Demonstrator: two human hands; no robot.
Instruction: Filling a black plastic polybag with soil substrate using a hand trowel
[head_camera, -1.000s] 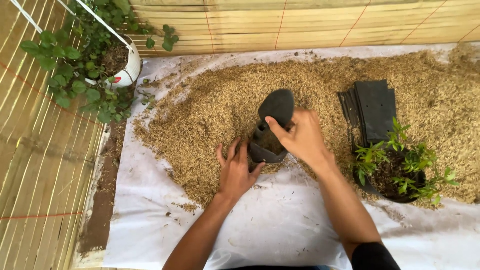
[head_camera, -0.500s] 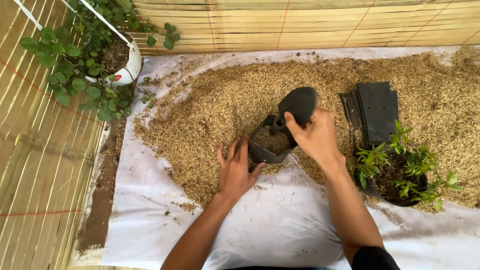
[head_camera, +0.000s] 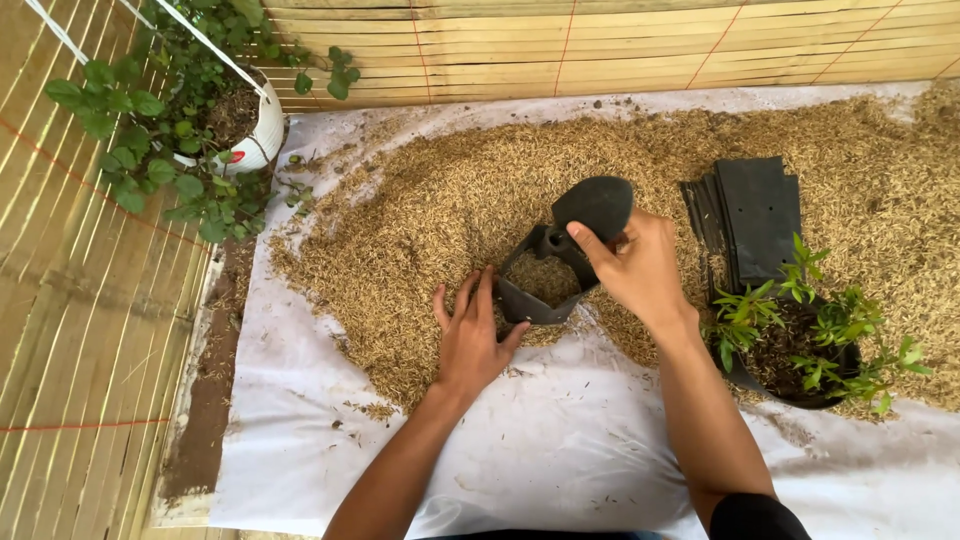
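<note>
A black plastic grow bag (head_camera: 540, 285) lies tilted on a heap of tan rice husks (head_camera: 430, 210), its mouth open and partly filled with husks. My right hand (head_camera: 635, 265) grips the bag's upper edge and raised flap (head_camera: 595, 205). My left hand (head_camera: 472, 335) lies flat with fingers spread on the husks, touching the bag's lower left side.
A white sheet (head_camera: 560, 450) covers the ground under the husks. A stack of flat black bags (head_camera: 750, 215) lies to the right. A small green plant in a black bag (head_camera: 800, 340) stands at right. A white pot with a leafy plant (head_camera: 215, 110) sits at top left beside bamboo slats.
My right hand has shifted the bag's top to the right and opened its mouth wider. My left hand has stayed on the husks by the bag.
</note>
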